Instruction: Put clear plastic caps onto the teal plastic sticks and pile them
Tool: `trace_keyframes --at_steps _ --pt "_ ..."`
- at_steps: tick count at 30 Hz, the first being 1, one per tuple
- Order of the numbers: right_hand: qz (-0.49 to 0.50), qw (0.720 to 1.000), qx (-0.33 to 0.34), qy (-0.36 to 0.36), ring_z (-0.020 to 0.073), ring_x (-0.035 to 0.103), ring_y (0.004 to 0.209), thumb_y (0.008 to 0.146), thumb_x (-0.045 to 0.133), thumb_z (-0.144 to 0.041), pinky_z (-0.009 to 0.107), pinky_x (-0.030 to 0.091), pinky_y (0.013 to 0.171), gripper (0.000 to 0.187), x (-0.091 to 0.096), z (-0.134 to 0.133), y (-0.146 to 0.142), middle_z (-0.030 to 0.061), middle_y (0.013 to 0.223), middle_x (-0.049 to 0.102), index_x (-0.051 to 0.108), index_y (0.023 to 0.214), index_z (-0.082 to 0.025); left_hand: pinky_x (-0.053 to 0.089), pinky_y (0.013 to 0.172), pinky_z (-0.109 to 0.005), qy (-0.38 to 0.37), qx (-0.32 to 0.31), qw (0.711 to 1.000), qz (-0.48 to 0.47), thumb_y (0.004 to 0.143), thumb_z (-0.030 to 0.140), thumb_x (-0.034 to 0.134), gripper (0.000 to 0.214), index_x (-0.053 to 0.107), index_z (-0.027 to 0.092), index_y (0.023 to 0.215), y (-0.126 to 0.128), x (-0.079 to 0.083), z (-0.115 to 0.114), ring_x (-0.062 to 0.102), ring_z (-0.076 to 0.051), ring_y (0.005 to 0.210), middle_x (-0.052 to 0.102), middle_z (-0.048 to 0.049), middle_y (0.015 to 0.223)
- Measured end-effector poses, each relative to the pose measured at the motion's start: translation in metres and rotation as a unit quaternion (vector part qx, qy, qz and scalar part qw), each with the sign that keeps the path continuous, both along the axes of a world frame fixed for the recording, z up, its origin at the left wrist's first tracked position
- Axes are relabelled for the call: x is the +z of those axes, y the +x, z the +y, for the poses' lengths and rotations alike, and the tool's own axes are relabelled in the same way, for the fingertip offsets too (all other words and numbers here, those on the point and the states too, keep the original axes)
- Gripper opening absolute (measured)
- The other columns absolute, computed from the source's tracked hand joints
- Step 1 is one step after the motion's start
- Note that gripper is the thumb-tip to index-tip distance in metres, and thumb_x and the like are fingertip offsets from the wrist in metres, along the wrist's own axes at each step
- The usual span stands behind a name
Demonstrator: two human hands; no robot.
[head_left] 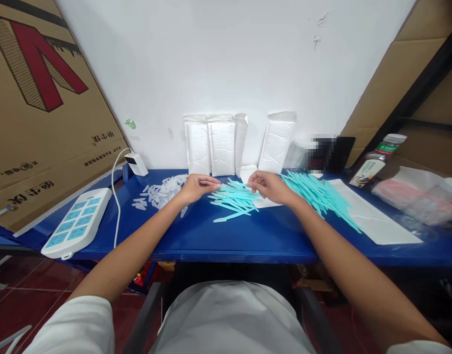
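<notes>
Translucent pieces point(165, 191) left, left hand point(207, 186) curled, grip unclear, loose teal sticks point(233, 199) between hands on the tabletop point(226, 240), right hand point(260, 184) curled, grip unclear, bigger teal heap point(317, 194) just right, so a bump there could mix both piles.

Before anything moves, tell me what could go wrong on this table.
The left hand sits between the whitish pieces and turquoise sticks, so these might get mixed. A bump could topple the padded envelopes standing at the wall. The left forearm might snag the white cable nearby.
</notes>
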State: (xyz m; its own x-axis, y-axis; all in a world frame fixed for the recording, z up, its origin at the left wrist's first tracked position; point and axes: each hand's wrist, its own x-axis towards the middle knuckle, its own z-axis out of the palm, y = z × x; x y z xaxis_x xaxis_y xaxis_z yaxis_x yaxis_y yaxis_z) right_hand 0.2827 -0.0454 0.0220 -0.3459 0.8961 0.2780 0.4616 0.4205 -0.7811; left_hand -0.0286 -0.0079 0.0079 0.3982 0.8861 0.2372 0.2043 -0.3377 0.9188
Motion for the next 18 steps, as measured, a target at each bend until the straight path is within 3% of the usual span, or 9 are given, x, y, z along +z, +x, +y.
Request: trace_keyframes --at_steps 11,18 --pt "0.01 1.0 0.024 -0.007 0.013 0.055 0.055 0.089 0.07 -0.063 0.024 0.042 0.046 0.045 0.0004 -0.0036 -0.0057 0.0049 0.074 0.071 0.065 0.094 -0.019 0.058 0.071 -0.031 0.045 0.018 0.999 0.01 0.074 0.055 0.09 0.05 0.083 0.011 0.096 0.0071 0.0033 -0.0055 0.075 -0.023 0.078 0.081 -0.0132 0.09" --pt "0.011 0.999 0.03 -0.014 0.0135 0.055 0.056 0.089 0.069 -0.064 0.024 0.043 0.045 0.046 -0.0015 -0.003 -0.0059 0.0053 0.074 0.071 0.065 0.095 -0.019 0.057 0.073 -0.03 0.063 0.0 0.998 0.016 0.078 0.056 0.087 0.048 0.082 0.012 0.097 0.0076 -0.0004 -0.0033 0.073 -0.022 0.081 0.081 -0.0126 0.094"
